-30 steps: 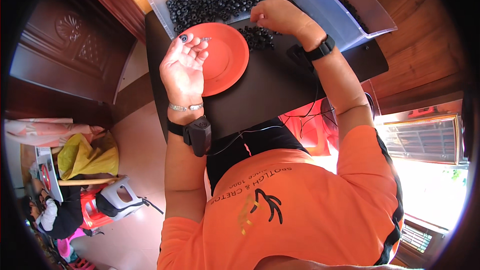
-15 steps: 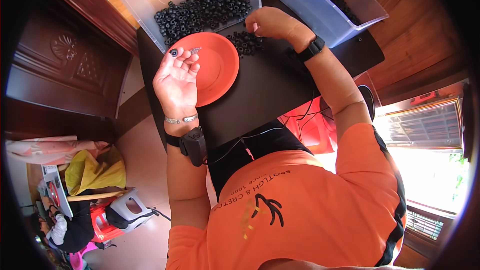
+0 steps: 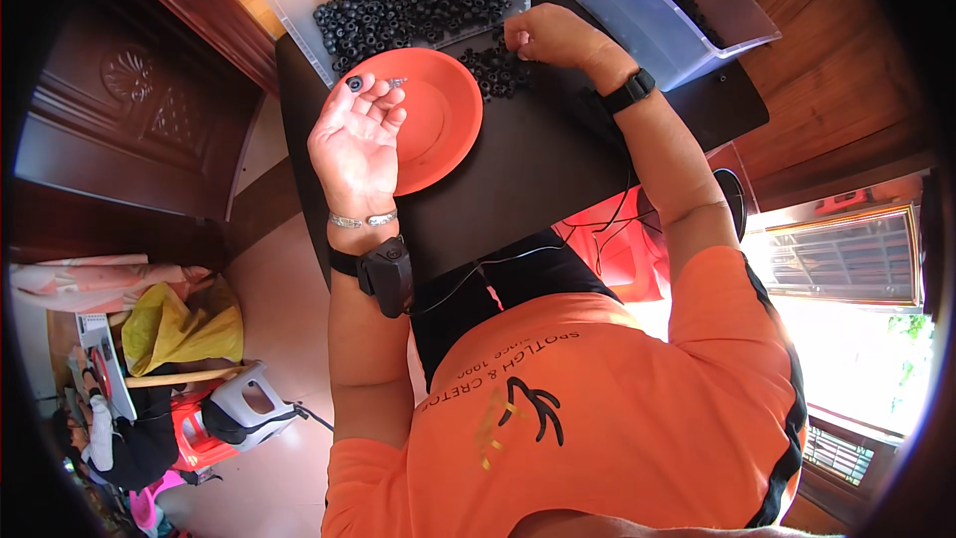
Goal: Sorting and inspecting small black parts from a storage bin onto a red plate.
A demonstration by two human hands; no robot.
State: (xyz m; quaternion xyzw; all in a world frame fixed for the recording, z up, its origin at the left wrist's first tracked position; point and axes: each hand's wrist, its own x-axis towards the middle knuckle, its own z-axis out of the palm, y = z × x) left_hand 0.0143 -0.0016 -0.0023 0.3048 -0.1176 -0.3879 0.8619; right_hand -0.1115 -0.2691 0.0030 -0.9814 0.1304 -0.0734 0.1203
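My left hand (image 3: 356,146) is turned palm up over the left side of an orange-red plate (image 3: 443,130). Its thumb and forefinger pinch a small black ring-shaped part (image 3: 355,84), while the other fingers curl loosely. Some tiny silvery pieces (image 3: 397,82) show beside those fingertips, over the plate. My right hand (image 3: 565,37) is closed, fingertips drawn together, at a small heap of black ring-shaped parts (image 3: 498,78) on the dark table. What its fingertips hold, if anything, cannot be made out.
A clear plastic bin (image 3: 289,10) with a mass of black rings stands behind the plate. A second clear bin (image 3: 667,45), also containing black parts, is at right. Cables (image 3: 629,179) hang by the table's near edge. Another person (image 3: 139,438) is at far left.
The whole view has shifted slightly. My right hand's fingers have curled in more at the heap. The left hand keeps its pinch on the black ring.
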